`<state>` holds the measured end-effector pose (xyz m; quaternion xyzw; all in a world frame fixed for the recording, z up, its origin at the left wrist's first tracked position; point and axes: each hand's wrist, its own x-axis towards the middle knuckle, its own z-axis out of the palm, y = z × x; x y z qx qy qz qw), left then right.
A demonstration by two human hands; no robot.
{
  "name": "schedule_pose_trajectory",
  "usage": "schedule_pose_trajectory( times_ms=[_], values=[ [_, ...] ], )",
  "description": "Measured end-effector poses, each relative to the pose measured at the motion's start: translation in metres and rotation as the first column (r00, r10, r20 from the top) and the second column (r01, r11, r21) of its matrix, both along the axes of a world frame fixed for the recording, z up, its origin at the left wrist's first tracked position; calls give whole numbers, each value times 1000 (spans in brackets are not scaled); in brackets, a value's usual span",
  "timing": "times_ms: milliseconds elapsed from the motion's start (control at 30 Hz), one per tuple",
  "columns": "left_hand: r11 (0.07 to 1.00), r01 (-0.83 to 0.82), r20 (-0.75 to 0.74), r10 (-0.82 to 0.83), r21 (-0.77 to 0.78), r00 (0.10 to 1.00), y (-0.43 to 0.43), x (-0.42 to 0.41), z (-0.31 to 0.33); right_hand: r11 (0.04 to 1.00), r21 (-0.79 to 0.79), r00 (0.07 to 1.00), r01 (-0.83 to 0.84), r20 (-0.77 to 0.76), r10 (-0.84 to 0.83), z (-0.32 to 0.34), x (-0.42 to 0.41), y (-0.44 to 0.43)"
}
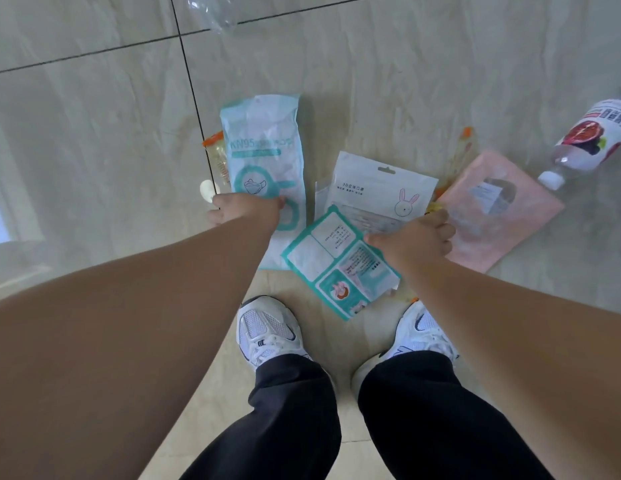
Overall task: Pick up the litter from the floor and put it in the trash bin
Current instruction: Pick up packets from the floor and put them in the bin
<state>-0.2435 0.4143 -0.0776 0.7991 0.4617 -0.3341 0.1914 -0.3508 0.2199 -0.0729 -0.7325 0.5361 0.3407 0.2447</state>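
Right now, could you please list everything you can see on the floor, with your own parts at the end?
KN95 mask packet: one, teal and white, flat on the tiles, centre left.
Bunny packet: one, white, centre, its lower edge under the teal-bordered packet.
Teal-bordered packet: one, teal and white, just ahead of the shoes.
Pink packet: one, pink, right of centre.
Labelled bottle: one, clear with a white cap, lying at the right edge.
Clear bottle: one, transparent, top edge.
Orange wrapper: one, orange and clear, partly under the KN95 mask packet.
Shoes: two, white, bottom centre.
Left hand: one, over the KN95 mask packet.
Right hand: one, over the bunny packet.
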Motion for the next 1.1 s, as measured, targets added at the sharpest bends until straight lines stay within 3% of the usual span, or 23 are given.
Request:
schedule_pose_trajectory(
  times_ms=[233, 333, 467, 600, 967, 1100],
  values=[
    [989, 7, 178, 20, -147, 984, 6, -13, -22, 999, -6, 994, 32, 101, -31, -16, 3, 6],
    [969, 61, 155, -24, -239, 988, 3, -15, -18, 1000, 20, 993, 10, 117, -12, -15, 3, 1],
    [948, 111, 130, -75, -298, 989, -7, -25, -2, 978, 185, 979, -97, 195, 61, -5, 0, -6],
    [933, 171, 124, -137, -318, 983, -3, -38, 11, 953, 288, 977, -96, 211, 34, 5, -3, -11],
    [906, 213, 113, -185, -364, 976, 12, -49, 75, 872, 469, 923, 142, 256, -288, 66, -15, -44],
    [893, 229, 114, -201, -387, 973, 4, -40, 105, 830, 538, 908, 149, 257, -330, 99, -10, -57]
  ],
)
